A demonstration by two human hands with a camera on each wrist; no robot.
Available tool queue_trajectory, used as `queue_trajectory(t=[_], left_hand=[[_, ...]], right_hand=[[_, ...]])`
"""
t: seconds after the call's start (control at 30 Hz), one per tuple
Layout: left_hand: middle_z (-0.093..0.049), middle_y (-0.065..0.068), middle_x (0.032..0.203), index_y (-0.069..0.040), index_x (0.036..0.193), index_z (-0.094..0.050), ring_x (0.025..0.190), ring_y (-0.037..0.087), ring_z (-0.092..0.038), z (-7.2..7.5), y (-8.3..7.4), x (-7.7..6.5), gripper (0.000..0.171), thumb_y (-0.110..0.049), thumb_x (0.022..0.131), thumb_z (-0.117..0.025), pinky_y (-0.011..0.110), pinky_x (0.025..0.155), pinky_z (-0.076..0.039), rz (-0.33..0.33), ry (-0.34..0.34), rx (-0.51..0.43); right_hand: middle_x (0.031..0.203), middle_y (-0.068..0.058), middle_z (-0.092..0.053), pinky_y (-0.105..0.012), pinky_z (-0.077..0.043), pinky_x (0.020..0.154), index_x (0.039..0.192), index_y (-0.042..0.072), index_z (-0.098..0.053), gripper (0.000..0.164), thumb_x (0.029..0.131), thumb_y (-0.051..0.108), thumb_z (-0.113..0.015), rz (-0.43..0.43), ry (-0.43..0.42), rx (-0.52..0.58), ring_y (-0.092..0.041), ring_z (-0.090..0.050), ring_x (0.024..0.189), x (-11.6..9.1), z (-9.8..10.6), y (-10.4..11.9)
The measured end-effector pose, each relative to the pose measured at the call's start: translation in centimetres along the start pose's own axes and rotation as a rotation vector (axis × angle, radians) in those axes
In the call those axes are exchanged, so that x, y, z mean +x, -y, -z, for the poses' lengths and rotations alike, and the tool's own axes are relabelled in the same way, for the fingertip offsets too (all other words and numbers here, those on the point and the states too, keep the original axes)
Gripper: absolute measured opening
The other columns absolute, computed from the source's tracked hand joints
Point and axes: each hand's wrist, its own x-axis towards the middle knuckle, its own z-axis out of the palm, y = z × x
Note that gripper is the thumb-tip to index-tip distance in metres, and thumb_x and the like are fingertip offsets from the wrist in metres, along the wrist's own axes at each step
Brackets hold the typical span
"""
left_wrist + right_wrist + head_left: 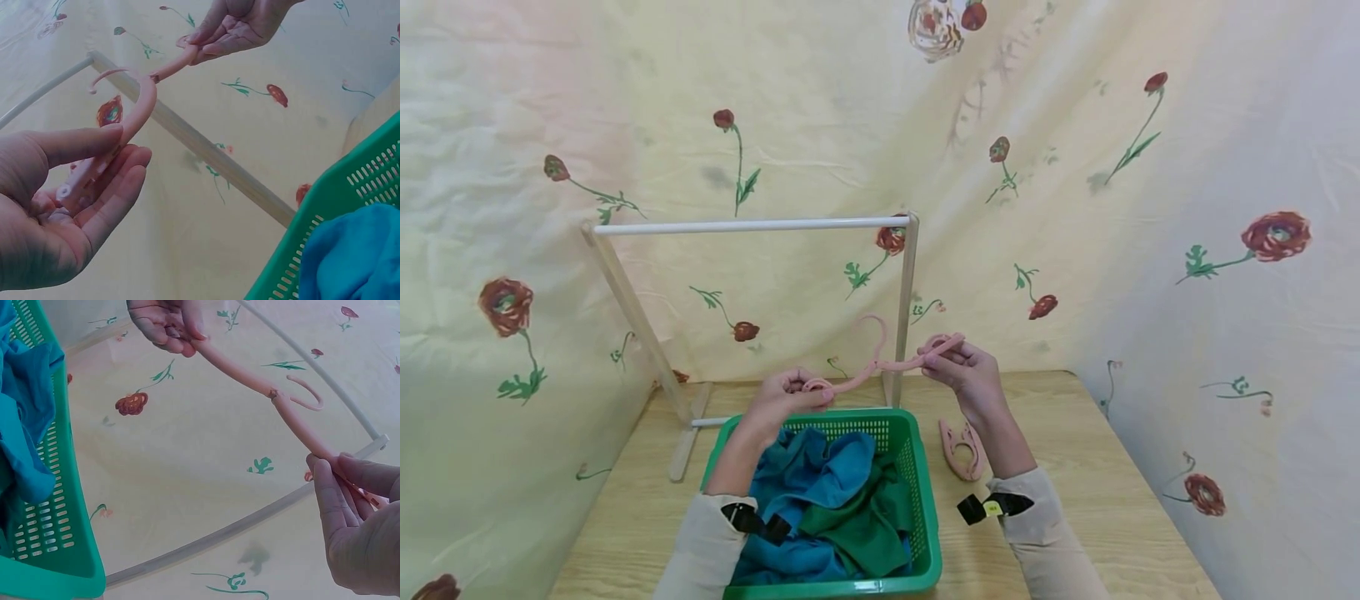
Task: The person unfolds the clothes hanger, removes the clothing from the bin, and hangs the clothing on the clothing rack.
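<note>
A pink folding clothes hanger (pixel 854 381) is spread out above the back of the green basket, its hook pointing up. My left hand (pixel 780 404) pinches one arm's end between thumb and fingers; the left wrist view shows that hand (pixel 75 200) close up. At the other end, my right hand (pixel 966 379) grips the second arm, also visible as a hand (pixel 362 519) in the right wrist view. Beneath them stands the green basket (pixel 928 508), filled with blue cloth (pixel 842 471) and green cloth (pixel 868 521). A second pink hanger (pixel 961 450), folded up, lies right of the basket.
A rack with a white top bar (pixel 752 225) and wooden posts (pixel 907 308) stands behind the basket. The wooden table (pixel 1060 467) ends against a flowered curtain (pixel 820 100) at the back. Black straps with small cameras (pixel 992 507) sit on both wrists.
</note>
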Motion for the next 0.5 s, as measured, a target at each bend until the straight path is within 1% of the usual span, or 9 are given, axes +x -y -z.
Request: queue_trajectory(t=[0.13,0.23,0.37,0.5], left_hand=[[-0.074,-0.003,0.093,-0.003,0.108,-0.068,0.088,0.013,-0.075,-0.4,0.2,0.0,0.013,-0.005,0.096,-0.070,0.032,0.088,-0.062,0.012,0.052,0.024],[-0.074,-0.002,0.095,0.003,0.114,-0.065,0.088,0.013,-0.075,-0.8,0.3,0.0,0.020,-0.008,0.098,-0.068,0.034,0.090,-0.061,0.009,0.069,0.041],[-0.073,-0.002,0.094,0.007,0.120,-0.061,0.088,0.012,-0.073,-1.2,0.5,0.1,0.026,-0.010,0.101,-0.064,0.035,0.090,-0.061,-0.001,0.048,0.038],[-0.072,0.002,0.094,0.008,0.120,-0.059,0.089,0.013,-0.071,-1.5,0.4,0.2,0.024,-0.008,0.102,-0.061,0.032,0.089,-0.061,-0.021,0.010,0.007]], right_hand=[[0.101,-0.001,-0.075,-0.025,-0.062,0.080,0.097,0.010,-0.074,0.019,0.092,-0.007,-0.069,0.008,-0.004,0.019,-0.015,-0.077,0.094,0.0,-0.2,0.2],[0.102,-0.001,-0.075,-0.025,-0.062,0.080,0.095,0.010,-0.074,0.017,0.092,-0.006,-0.070,0.008,-0.008,0.025,-0.014,-0.077,0.095,0.0,-0.3,0.3],[0.103,-0.002,-0.073,-0.025,-0.062,0.080,0.093,0.010,-0.074,0.016,0.093,-0.005,-0.069,0.017,-0.002,0.033,-0.014,-0.076,0.095,0.1,-0.5,0.3],[0.104,-0.002,-0.071,-0.026,-0.062,0.082,0.091,0.009,-0.075,0.016,0.093,-0.006,-0.068,0.027,0.018,0.048,-0.014,-0.075,0.096,0.1,-0.7,0.3]])
